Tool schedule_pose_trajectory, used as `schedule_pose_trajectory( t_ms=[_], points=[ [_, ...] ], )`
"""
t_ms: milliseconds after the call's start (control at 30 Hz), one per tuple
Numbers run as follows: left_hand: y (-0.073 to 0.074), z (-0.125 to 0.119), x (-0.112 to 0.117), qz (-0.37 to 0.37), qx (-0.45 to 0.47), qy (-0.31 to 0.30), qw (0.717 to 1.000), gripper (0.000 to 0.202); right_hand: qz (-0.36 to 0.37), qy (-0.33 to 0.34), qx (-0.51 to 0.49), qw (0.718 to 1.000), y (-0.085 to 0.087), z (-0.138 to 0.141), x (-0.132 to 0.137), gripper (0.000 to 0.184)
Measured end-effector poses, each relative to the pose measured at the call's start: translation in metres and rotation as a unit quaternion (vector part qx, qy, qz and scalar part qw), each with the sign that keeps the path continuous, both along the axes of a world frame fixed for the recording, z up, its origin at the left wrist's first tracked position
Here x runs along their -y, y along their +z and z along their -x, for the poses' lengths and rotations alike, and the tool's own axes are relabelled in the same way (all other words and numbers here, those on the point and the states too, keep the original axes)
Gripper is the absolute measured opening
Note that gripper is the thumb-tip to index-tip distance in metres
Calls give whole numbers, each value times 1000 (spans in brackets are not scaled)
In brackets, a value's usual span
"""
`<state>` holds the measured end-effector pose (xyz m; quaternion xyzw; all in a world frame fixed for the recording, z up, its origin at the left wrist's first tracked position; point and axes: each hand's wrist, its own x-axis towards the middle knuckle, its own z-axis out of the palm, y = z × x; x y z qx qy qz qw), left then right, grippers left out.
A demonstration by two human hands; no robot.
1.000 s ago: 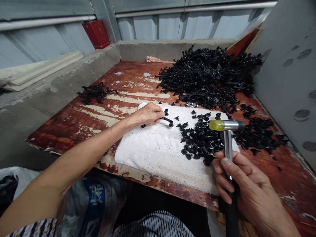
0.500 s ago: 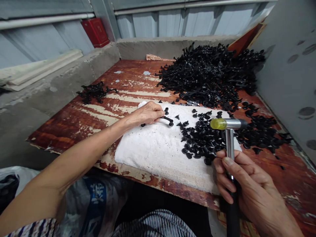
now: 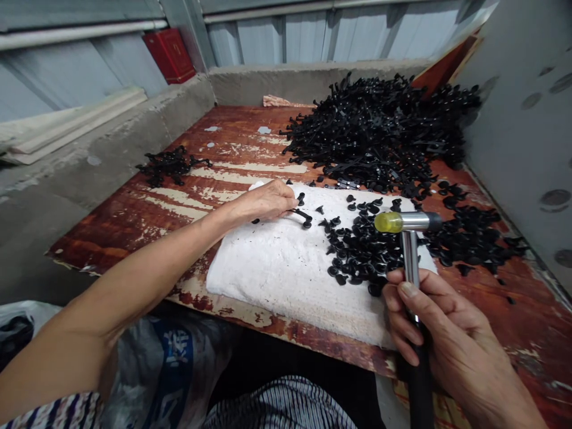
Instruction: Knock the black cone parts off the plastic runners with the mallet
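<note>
My right hand is wrapped round the black grip of a mallet. Its metal head has a yellow face at the left and a black one at the right, raised above the white cloth. Over the cloth's far left part, the fingers of my left hand are closed on a thin black strip with a round knob at its end. Those fingers cover much of the strip. Small black round-headed pegs lie heaped on the cloth's right half, close to the mallet.
A big pile of black strips fills the back right of the worn red board. A smaller pile of black pieces lies at left. More pegs are right of the cloth. A grey panel borders the right side.
The mallet and my right hand have shifted slightly left. My left hand keeps its hold on the strip almost unmoved. The whole view has shifted a little.
</note>
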<state>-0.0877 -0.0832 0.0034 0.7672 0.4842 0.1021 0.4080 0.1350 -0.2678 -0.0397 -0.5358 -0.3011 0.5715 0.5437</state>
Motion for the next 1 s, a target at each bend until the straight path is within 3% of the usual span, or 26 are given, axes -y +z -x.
schedule_pose_trajectory(
  t_ms=[167, 267, 333, 400, 467, 533, 633, 767, 833, 1000],
  points=[
    [-5, 2, -5, 28, 10, -2, 1000, 32, -2, 27, 67, 997, 3, 1, 2, 35],
    [-3, 3, -6, 33, 6, -13, 999, 33, -31, 87, 223, 970, 14, 3, -8, 38],
    [1, 3, -6, 36, 1, -19, 999, 34, -103, 120, 354, 922, 24, 5, -22, 43],
    [5, 4, -6, 43, 1, -25, 999, 35, -211, 130, 456, 855, 34, 9, -43, 47],
    [5, 5, -8, 49, 6, -24, 998, 35, -302, 125, 521, 788, 43, 14, -64, 47],
    [2, 6, -10, 54, 18, -23, 998, 34, -345, 124, 551, 750, 48, 20, -83, 49],
    [-5, 7, -14, 58, 45, -25, 997, 34, -347, 116, 592, 718, 47, 28, -101, 57],
    [-6, 7, -14, 72, 54, -26, 996, 35, -274, 184, 692, 642, 38, 30, -115, 63],
    [-4, 7, -13, 81, 58, -24, 995, 34, -261, 201, 697, 636, 38, 28, -117, 63],
    [-4, 9, -14, 96, 73, -30, 992, 35, -310, 92, 618, 717, 51, 28, -112, 61]
  ],
)
